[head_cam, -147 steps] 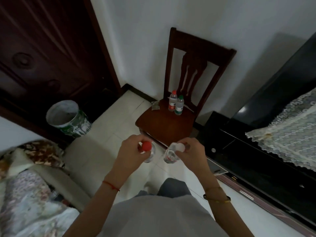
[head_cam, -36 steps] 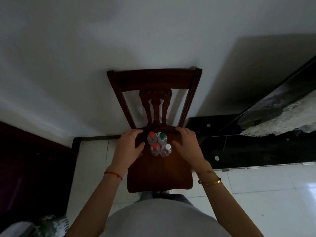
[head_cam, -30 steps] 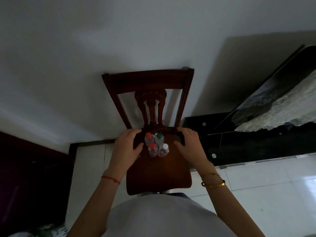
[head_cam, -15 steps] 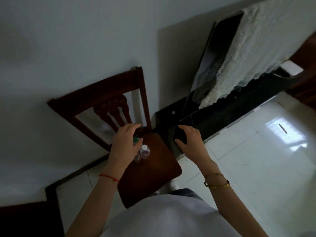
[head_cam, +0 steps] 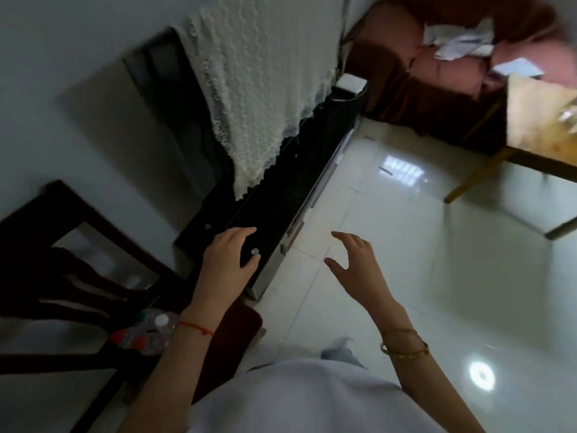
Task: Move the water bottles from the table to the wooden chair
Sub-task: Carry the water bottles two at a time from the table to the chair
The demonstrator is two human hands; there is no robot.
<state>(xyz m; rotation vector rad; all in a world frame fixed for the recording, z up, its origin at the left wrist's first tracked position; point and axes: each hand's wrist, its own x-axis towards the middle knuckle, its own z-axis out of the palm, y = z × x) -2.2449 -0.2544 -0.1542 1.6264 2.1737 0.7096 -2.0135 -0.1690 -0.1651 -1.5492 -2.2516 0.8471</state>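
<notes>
The dark wooden chair (head_cam: 228, 335) sits at the lower left, its backrest blurred. Several small water bottles (head_cam: 146, 332) with red, white and green caps stand together on its seat, partly hidden behind my left forearm. My left hand (head_cam: 226, 260) hovers open above the black cabinet, past the chair's right edge, holding nothing. My right hand (head_cam: 356, 264) is open over the white floor tiles, fingers spread, empty. A light wooden table (head_cam: 537, 120) shows at the far upper right with something clear on it, too blurred to name.
A black TV cabinet (head_cam: 281, 195) runs along the wall, with a screen draped in white lace cloth (head_cam: 259, 89). A reddish-brown sofa (head_cam: 437, 57) with scattered cloths stands at the top right. Glossy white floor tiles (head_cam: 406, 245) spread between cabinet and table.
My view has swung right, away from the chair toward the table and sofa. Both hands have left the bottles on the seat and moved right, empty.
</notes>
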